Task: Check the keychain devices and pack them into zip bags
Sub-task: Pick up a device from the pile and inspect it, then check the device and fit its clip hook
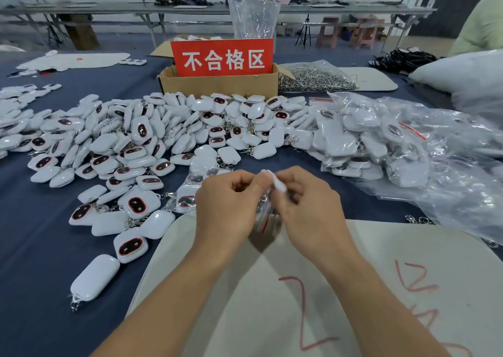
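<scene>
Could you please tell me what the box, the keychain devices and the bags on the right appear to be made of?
The box looks like brown cardboard, matte, with folded flaps. The keychain devices seem glossy white plastic, showing highlights. The bags look like thin clear plastic film, crinkled and shiny.

Table [40, 234] under a dark blue cloth, heaped with stock.

A broad heap of loose white keychain devices [141, 139] spreads over its left and middle. To the right lies a pile of devices sealed in zip bags [367, 144], partly on crumpled clear plastic [462, 188]. Behind the heap stands a cardboard box [217, 84] with a red sign [223, 60]. Just beside it, a clear bag of metal rings [315, 77] rests partly on a pale mat [381, 81]. A pale board [435, 247] marked in red lies at the near edge.
</scene>
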`<state>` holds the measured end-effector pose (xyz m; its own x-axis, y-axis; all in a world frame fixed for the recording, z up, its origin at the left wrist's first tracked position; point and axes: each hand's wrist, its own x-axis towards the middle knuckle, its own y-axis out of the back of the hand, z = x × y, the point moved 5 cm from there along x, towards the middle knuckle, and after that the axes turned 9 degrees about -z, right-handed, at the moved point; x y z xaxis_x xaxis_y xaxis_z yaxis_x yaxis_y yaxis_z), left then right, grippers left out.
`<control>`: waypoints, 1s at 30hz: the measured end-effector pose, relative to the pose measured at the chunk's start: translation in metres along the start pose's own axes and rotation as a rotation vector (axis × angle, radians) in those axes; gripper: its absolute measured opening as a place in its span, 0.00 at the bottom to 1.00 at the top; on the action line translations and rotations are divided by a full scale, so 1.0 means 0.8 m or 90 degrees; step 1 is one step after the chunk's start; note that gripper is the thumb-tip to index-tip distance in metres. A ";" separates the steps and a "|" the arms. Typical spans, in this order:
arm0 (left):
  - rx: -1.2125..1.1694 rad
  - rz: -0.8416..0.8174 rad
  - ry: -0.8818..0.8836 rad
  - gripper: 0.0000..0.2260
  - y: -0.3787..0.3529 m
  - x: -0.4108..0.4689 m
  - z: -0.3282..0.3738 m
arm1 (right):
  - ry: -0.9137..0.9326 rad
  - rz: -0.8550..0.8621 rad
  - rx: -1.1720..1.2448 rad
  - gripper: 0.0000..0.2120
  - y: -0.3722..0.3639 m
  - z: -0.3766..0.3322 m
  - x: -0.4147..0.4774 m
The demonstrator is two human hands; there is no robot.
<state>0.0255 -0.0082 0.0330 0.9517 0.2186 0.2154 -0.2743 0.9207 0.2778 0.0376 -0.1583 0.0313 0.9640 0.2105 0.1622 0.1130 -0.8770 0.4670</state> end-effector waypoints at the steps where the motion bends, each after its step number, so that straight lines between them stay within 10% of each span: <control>1: -0.003 0.004 -0.002 0.06 0.001 0.001 -0.001 | -0.020 -0.001 0.016 0.04 0.002 0.003 0.003; 8: 0.011 -0.090 -0.063 0.06 -0.007 0.002 0.012 | -0.103 -0.146 0.385 0.12 0.000 0.012 0.002; 12: 0.036 -0.037 -0.056 0.15 -0.002 0.001 0.012 | -0.093 0.025 0.189 0.02 0.014 0.010 0.000; 14: 0.044 -0.026 -0.052 0.13 -0.001 0.001 0.011 | -0.043 0.093 0.060 0.13 0.016 0.000 -0.006; 20: -0.034 -0.019 -0.006 0.20 0.002 0.001 0.007 | 0.017 0.074 -0.012 0.07 0.010 -0.007 -0.005; 26: 0.538 -0.069 -0.130 0.14 -0.016 -0.007 0.018 | -0.132 0.108 -0.027 0.26 0.029 0.008 0.001; 30: 0.542 -0.062 -0.076 0.09 -0.013 -0.005 0.013 | -0.173 0.101 -0.057 0.28 0.028 0.014 0.000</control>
<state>0.0229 -0.0219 0.0393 0.9688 0.0723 0.2372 -0.2470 0.3678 0.8965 0.0429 -0.1831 0.0322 0.9982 -0.0592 0.0059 -0.0533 -0.8453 0.5317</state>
